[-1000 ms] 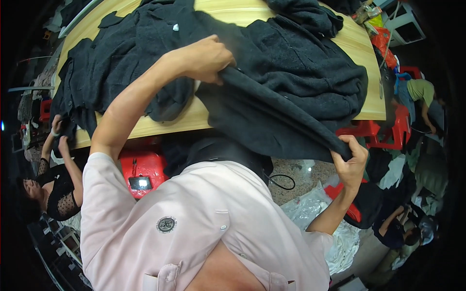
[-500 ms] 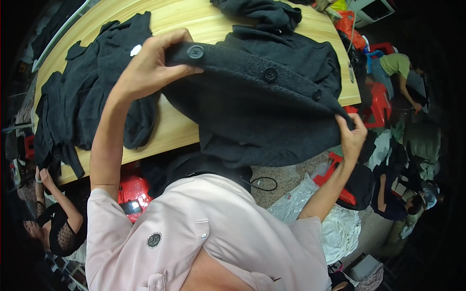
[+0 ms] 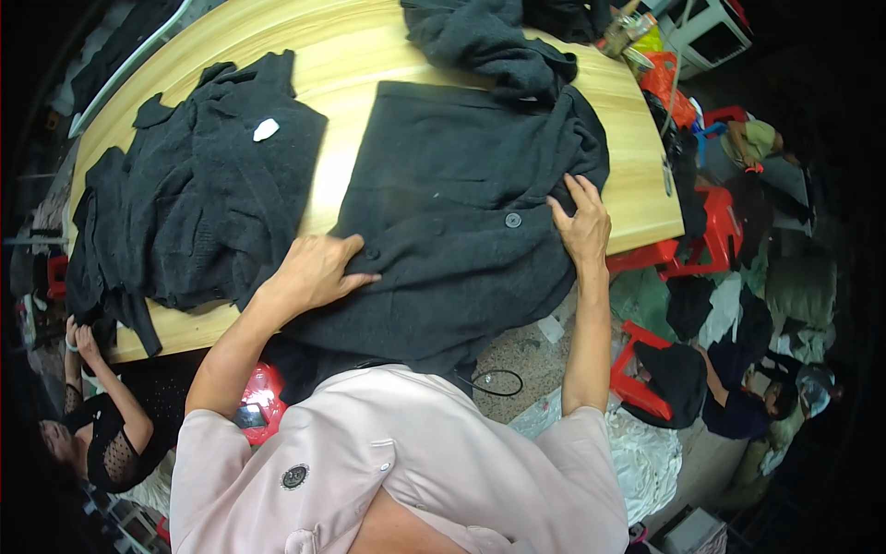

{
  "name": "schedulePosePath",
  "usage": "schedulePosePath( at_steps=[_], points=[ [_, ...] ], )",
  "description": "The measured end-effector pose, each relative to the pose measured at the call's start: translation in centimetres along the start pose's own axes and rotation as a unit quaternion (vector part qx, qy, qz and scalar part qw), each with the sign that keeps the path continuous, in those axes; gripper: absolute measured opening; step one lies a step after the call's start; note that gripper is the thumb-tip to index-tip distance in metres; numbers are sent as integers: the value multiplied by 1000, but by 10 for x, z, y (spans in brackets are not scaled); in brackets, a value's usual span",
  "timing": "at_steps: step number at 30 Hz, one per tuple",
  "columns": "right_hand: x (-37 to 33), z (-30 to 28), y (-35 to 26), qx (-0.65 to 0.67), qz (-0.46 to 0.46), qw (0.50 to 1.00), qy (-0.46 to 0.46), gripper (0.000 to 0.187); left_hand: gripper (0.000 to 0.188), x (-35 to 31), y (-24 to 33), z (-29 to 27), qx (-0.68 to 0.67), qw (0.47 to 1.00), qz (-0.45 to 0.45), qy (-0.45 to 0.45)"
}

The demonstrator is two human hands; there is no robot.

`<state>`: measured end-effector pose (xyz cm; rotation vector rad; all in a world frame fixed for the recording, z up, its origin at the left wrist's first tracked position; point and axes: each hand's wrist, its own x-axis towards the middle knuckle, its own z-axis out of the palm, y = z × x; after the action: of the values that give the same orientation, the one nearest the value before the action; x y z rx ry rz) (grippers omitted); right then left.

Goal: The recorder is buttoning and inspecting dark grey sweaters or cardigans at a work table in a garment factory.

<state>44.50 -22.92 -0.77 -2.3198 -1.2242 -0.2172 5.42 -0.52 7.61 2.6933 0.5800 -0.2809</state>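
A dark grey knitted cardigan (image 3: 452, 203) with round buttons lies spread flat on the light wooden table (image 3: 341, 55), its lower part hanging over the near edge. My left hand (image 3: 318, 270) rests palm down on its left side near a button. My right hand (image 3: 581, 222) presses flat on its right side, fingers apart, beside another button. Neither hand holds anything. A pile of similar dark knitwear (image 3: 194, 203) with a small white tag lies to the left of the cardigan.
More crumpled dark garments (image 3: 489, 46) lie at the table's far end. Red plastic stools (image 3: 692, 249) stand at the right. One person sits low at the left (image 3: 101, 434); others sit on the floor at the right (image 3: 748, 388). White fabric (image 3: 637, 452) lies on the floor.
Both hands held the cardigan up by its edges; they have laid it down flat on the table and now rest open on top of it.
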Motion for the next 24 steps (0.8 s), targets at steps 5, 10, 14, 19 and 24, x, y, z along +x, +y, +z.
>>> schedulePosePath(
  at_steps=[5,10,14,19,24],
  points=[
    [4,-5,-19,25,-44,999,8,53,65,-6,-18,-30,-62,996,-21,56],
    [9,-68,5,-25,-61,982,178,35,42,24,-18,-67,-210,963,13,170],
    [14,-98,24,-92,36,974,203,39,46,61,-16,-74,-146,976,4,164],
    [3,-35,57,-123,71,989,28,34,80,108,-39,-20,-26,1000,7,4],
    [73,-1,27,-5,120,985,124,41,68,158,-71,-28,-84,955,10,285]
  ],
)
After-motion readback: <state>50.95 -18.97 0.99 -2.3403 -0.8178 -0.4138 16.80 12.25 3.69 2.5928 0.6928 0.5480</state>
